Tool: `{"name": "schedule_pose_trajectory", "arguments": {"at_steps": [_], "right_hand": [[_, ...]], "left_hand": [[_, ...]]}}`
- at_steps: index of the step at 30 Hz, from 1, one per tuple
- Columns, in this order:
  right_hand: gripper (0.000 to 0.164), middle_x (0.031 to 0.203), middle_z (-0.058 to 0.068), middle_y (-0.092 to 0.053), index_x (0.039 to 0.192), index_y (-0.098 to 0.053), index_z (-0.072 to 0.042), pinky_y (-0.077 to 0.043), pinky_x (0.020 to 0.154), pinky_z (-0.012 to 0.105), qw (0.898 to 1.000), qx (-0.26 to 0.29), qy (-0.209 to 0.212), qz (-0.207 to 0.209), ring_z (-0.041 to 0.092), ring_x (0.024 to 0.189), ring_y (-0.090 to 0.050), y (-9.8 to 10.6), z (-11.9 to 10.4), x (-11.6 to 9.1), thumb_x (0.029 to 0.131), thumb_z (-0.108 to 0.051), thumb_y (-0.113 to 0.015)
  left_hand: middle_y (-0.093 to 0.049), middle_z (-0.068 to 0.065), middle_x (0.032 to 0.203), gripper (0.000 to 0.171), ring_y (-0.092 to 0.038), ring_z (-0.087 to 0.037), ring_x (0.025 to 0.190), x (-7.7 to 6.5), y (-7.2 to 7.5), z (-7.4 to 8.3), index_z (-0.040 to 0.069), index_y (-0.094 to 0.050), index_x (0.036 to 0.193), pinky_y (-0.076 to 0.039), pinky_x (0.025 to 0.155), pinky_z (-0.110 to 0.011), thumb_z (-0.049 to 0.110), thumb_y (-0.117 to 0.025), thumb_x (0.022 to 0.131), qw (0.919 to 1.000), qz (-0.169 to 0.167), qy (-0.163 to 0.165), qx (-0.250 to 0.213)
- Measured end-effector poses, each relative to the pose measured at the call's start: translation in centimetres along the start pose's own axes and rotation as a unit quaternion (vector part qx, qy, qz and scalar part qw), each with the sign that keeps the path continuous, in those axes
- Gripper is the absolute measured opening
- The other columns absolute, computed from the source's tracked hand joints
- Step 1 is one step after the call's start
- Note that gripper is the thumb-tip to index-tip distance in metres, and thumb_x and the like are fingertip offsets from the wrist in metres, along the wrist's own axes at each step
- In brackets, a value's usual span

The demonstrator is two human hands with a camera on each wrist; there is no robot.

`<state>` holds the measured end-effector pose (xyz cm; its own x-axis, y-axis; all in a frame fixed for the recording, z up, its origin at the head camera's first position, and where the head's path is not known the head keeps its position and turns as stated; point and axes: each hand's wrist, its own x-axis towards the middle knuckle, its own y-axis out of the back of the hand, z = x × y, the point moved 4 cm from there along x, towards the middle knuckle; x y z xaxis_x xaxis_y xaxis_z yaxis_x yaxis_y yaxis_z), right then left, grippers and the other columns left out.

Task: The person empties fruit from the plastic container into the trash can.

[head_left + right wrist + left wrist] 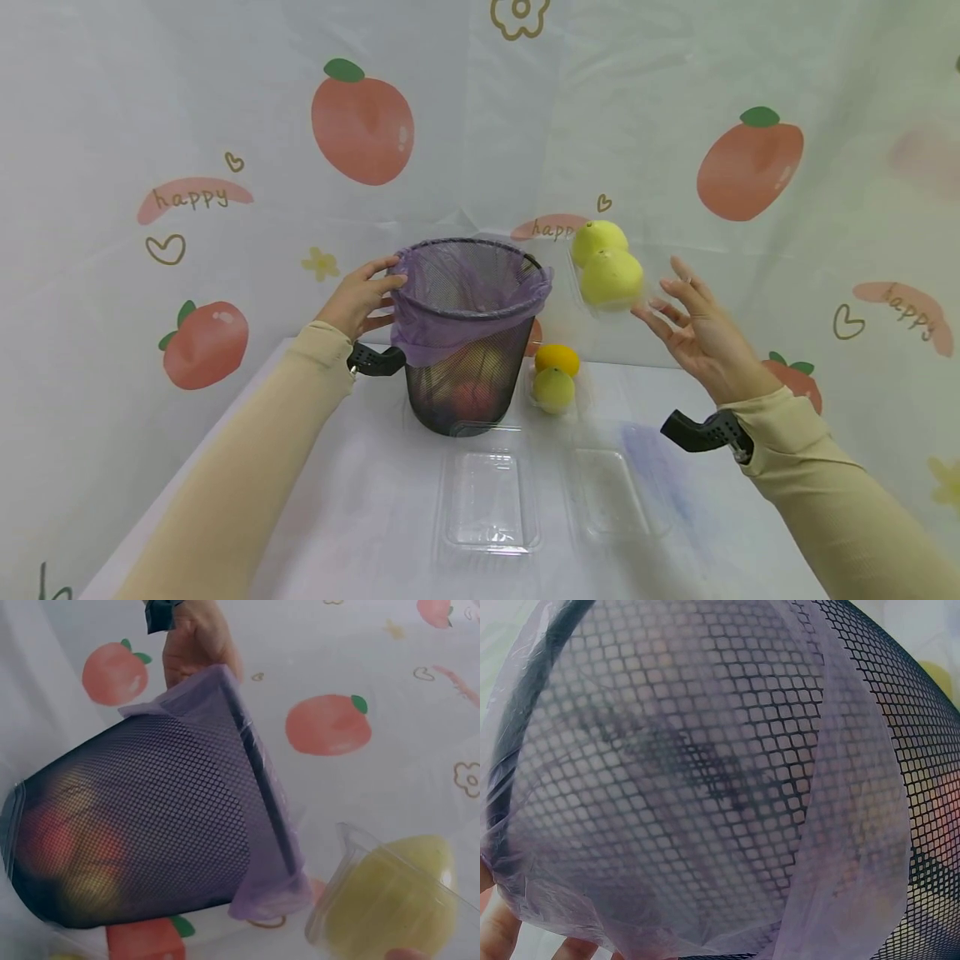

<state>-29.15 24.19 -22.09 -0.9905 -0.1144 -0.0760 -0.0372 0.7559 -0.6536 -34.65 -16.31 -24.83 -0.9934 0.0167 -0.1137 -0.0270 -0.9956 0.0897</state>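
Observation:
My left hand (362, 302) grips the rim of a black mesh wastebasket (476, 383) on its left side. A thin purple bag (450, 333) lines the basket and folds over the rim. Red and yellow fruits show dimly through the lower mesh (67, 847). My right hand (701, 342) holds a clear plastic box (341, 881) by its edge, raised right of the basket; part of this grip is hidden. Inside the box are two large yellow fruits (611, 279), pomelo-like in shape.
Two clear plastic trays, one nearer the middle (487, 500) and one to its right (611, 492), lie on the white table (360, 500). Behind them sit an orange fruit (557, 360) and a yellow-green fruit (553, 390) in clear plastic. A fruit-printed curtain (255, 100) hangs behind.

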Motion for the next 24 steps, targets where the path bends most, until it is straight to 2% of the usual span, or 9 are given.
{"name": "schedule_pose_trajectory", "arguments": {"at_steps": [3, 8, 14, 17, 24], "right_hand": [[0.064, 0.130, -0.012, -0.024, 0.143, -0.044, -0.041, -0.055, 0.090, 0.033, 1.000, -0.013, 0.014, -0.003, 0.012, 0.104, -0.034, -0.8, -0.1, 0.3, 0.092, -0.007, -0.064], [0.062, 0.131, -0.010, -0.024, 0.142, -0.046, -0.040, -0.055, 0.091, 0.032, 0.999, -0.027, 0.029, -0.007, 0.012, 0.108, -0.030, -2.0, -0.4, 0.8, 0.092, -0.007, -0.064], [0.067, 0.152, -0.009, -0.007, 0.145, -0.040, -0.042, -0.053, 0.093, 0.028, 0.995, -0.083, 0.045, -0.012, 0.014, 0.136, -0.010, -3.2, -0.7, 1.3, 0.092, -0.009, -0.064], [0.068, 0.159, -0.004, -0.001, 0.145, -0.039, -0.042, -0.051, 0.095, 0.026, 0.992, -0.116, 0.053, -0.005, 0.016, 0.144, -0.003, -3.6, -0.8, 1.5, 0.092, -0.010, -0.066], [0.068, 0.158, 0.002, -0.008, 0.147, -0.038, -0.038, -0.048, 0.099, 0.027, 0.988, -0.131, 0.076, -0.003, 0.017, 0.146, -0.005, -4.6, -0.9, 2.2, 0.092, -0.009, -0.065]], "left_hand": [[-0.024, -0.008, 0.159, 0.059, -0.032, -0.033, 0.141, 0.0, 0.0, 0.0, 0.029, -0.027, 0.154, -0.038, 0.111, -0.046, 0.025, -0.053, 0.101, 1.0000, -0.003, 0.000, 0.002], [-0.023, -0.007, 0.159, 0.059, -0.031, -0.033, 0.141, 0.0, 0.1, -0.1, 0.029, -0.027, 0.154, -0.037, 0.112, -0.046, 0.025, -0.053, 0.101, 1.0000, -0.005, 0.001, 0.000], [-0.024, -0.007, 0.159, 0.059, -0.031, -0.033, 0.141, 0.1, 0.0, -0.1, 0.029, -0.027, 0.154, -0.037, 0.112, -0.046, 0.025, -0.054, 0.100, 1.0000, -0.004, -0.001, 0.000], [-0.024, -0.007, 0.159, 0.059, -0.032, -0.033, 0.141, 0.1, 0.0, -0.1, 0.029, -0.028, 0.154, -0.037, 0.111, -0.046, 0.025, -0.054, 0.100, 1.0000, -0.002, 0.001, 0.002], [-0.024, -0.007, 0.159, 0.059, -0.032, -0.032, 0.141, 0.1, 0.0, 0.0, 0.029, -0.027, 0.154, -0.038, 0.111, -0.045, 0.025, -0.053, 0.101, 1.0000, 0.001, 0.004, 0.004]]}}
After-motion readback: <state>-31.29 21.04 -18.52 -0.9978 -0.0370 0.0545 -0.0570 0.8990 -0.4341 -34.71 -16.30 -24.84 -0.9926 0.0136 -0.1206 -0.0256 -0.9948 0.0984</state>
